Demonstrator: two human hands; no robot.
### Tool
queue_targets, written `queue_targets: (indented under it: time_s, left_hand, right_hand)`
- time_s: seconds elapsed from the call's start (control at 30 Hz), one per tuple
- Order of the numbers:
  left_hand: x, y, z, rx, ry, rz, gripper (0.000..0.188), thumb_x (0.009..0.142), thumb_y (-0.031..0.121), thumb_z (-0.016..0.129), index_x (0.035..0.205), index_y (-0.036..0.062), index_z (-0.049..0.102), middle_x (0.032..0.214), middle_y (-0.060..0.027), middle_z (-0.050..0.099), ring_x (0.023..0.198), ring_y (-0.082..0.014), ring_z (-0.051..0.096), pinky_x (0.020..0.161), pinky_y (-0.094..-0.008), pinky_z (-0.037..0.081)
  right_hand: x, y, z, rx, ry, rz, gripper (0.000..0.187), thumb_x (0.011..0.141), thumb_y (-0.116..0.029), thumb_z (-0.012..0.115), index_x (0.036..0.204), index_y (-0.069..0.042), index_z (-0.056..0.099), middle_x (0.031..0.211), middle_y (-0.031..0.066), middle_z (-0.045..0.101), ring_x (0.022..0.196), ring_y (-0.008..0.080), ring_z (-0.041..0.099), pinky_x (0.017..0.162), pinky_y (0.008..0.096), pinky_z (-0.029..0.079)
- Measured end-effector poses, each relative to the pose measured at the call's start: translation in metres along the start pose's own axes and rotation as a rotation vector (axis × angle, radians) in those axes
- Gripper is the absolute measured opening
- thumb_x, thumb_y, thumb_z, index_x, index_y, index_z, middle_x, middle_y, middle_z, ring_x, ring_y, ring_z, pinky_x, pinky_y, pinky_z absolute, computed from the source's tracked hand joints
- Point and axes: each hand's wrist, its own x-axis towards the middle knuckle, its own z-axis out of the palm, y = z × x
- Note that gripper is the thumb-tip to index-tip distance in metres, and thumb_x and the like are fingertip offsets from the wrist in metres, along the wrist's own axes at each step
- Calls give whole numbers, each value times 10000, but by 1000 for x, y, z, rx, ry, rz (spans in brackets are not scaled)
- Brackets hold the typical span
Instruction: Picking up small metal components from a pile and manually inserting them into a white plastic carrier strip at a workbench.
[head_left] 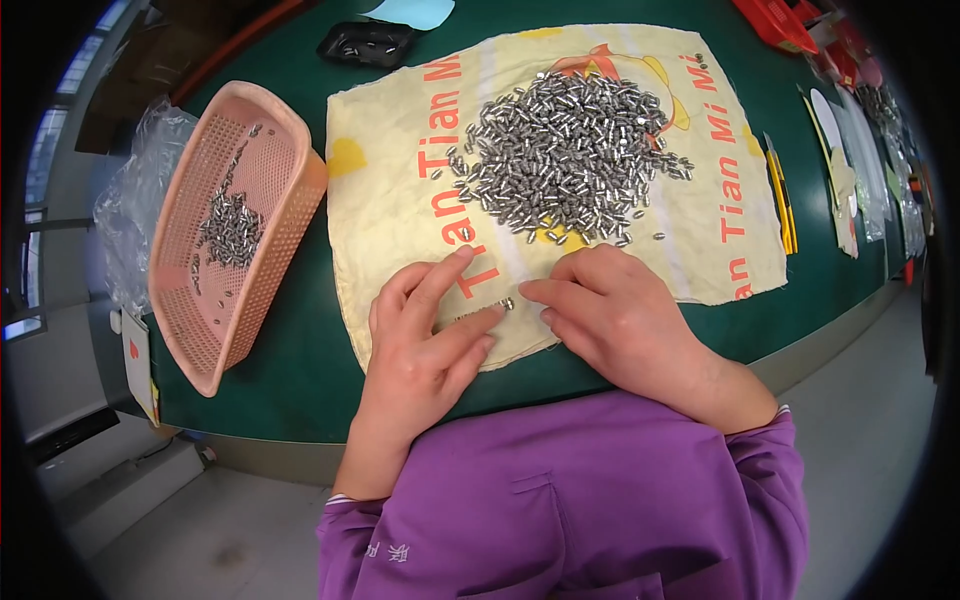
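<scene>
A large pile of small silvery metal cylinders (570, 150) lies on a pale yellow printed cloth (390, 200). My left hand (415, 335) rests on the cloth's near part with its fingers apart. Its thumb tip touches the end of a short row of the metal cylinders (508, 304), partly covered by the hand. One loose cylinder (465, 233) lies at its index fingertip. Just right of the row is my right hand (620, 310), fingers bent, index tip and thumb tip apart. I see nothing between those tips; its other fingertips are hidden.
A pink perforated plastic basket (285, 215) holding more cylinders stands left, beside clear plastic wrapping (135, 215). Behind the cloth sits a black tray (345, 45). A yellow cutter knife (780, 200) lies right; a red bin (775, 25) is far right on the green table (480, 400).
</scene>
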Motion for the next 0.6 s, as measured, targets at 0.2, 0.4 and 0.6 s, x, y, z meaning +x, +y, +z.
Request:
queue_targets:
  time_s: [0.2, 0.4, 0.6]
  left_hand:
    - [0, 3, -1, -13, -25, 0, 388, 727, 104, 798, 1115, 107, 794, 1536, -136, 496, 1323, -380, 464, 1100, -472, 405]
    - [-24, 3, -19, 124, 33, -76, 397, 741, 118, 797, 1137, 101, 785, 1532, -156, 497, 1332, -387, 463, 1114, -479, 388]
    - [-38, -1, -16, 147, -12, -78, 395, 756, 135, 787, 1150, 111, 783, 1530, -160, 499, 1328, -391, 468, 1112, -490, 380]
  right_hand:
    - [0, 0, -1, -6, 3, -4, 348, 769, -17, 728, 1113, -64, 706, 958, 71, 582, 876, 282, 594, 752, 400, 503]
    - [-2, 2, 0, -22, 14, -4, 350, 768, -21, 730, 1115, -61, 706, 959, 68, 583, 877, 280, 588, 745, 399, 496]
    - [-2, 0, -1, -27, 7, -18, 335, 775, -29, 729, 1109, -56, 708, 955, 70, 583, 874, 278, 591, 746, 402, 496]
